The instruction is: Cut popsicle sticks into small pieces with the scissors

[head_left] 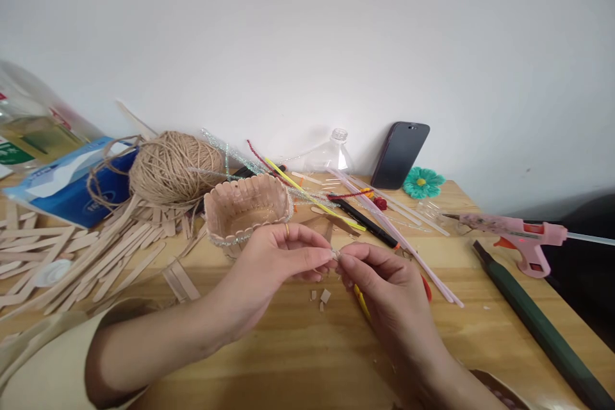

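In front and to the right of the basket (240, 200), the narrowed fingers of the left hand (283, 254) and right hand (384, 278) pinch a tiny pale piece (335, 255), probably light, stiff and brittle, best held gently by opposite ends.

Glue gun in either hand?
No, the pink glue gun lies off to the right, while the left hand and right hand pinch a small pale piece between them.
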`<state>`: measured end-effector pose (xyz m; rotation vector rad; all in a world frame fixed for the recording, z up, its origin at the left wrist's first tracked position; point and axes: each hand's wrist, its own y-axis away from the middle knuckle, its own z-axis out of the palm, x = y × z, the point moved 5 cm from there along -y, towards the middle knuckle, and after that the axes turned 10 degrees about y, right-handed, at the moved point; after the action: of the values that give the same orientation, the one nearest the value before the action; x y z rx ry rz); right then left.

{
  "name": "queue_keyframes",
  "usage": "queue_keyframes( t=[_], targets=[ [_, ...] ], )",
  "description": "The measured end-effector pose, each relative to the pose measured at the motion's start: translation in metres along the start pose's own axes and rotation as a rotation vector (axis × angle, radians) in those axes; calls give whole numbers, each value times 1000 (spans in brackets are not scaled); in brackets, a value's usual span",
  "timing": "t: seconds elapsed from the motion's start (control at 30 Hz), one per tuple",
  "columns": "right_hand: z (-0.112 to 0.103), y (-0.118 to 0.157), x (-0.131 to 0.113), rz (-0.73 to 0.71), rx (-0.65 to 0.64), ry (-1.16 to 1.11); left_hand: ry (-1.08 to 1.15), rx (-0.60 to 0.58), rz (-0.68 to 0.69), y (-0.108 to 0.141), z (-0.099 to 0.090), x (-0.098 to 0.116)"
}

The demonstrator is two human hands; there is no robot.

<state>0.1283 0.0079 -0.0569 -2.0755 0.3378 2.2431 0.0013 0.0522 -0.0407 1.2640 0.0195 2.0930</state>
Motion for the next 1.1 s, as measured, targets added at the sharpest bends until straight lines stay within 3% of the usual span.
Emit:
queue_keyframes(
  t=[0.5,1.1],
  targets=[
    [2,2,0,-38,-54,42,-96,1,27,-3,0,0],
    [2,1,7,-8,17,44,-168,78,78,-2,-3,-3]
  ],
)
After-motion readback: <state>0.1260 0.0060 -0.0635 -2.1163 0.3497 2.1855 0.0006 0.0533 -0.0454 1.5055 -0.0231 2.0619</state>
